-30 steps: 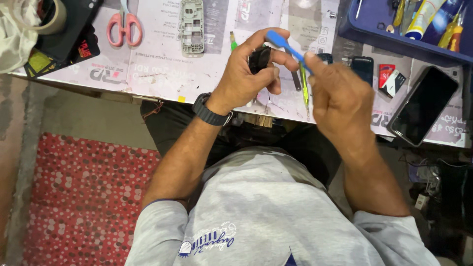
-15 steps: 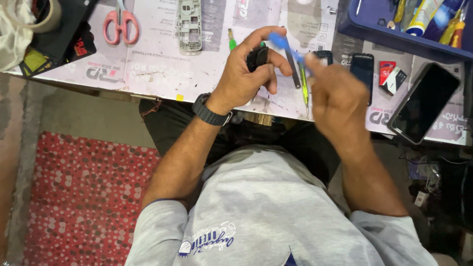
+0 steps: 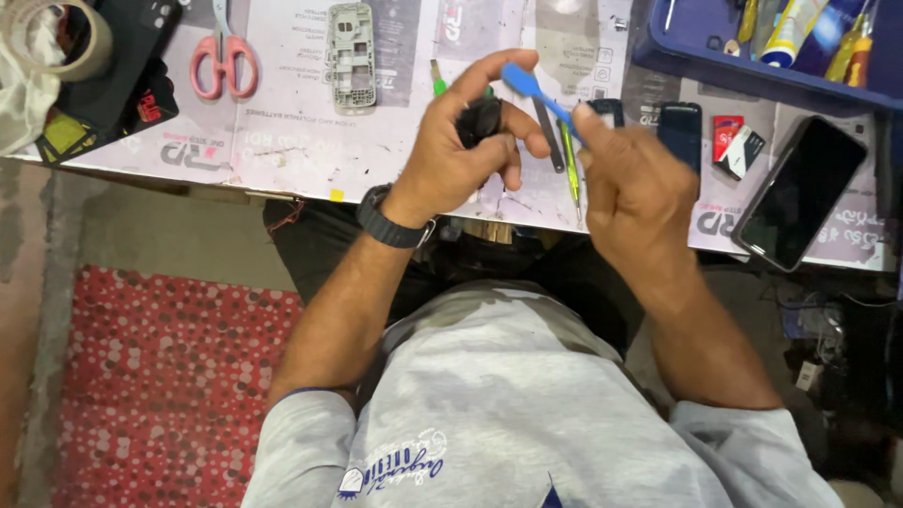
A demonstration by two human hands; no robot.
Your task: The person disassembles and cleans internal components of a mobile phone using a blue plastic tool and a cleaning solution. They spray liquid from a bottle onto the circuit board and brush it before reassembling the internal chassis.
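Our left hand (image 3: 470, 155) grips a small dark part (image 3: 482, 119) above the paper-covered worktable (image 3: 310, 141), and our right hand (image 3: 640, 188) pinches a blue tool (image 3: 538, 92) whose tip meets that part. Left of the part lie a grey phone frame (image 3: 352, 56) and pink scissors (image 3: 224, 58); right of it, a black smartphone (image 3: 800, 193) and a blue tray (image 3: 752, 66). Below the table edge we see a red dotted mat (image 3: 160, 376).
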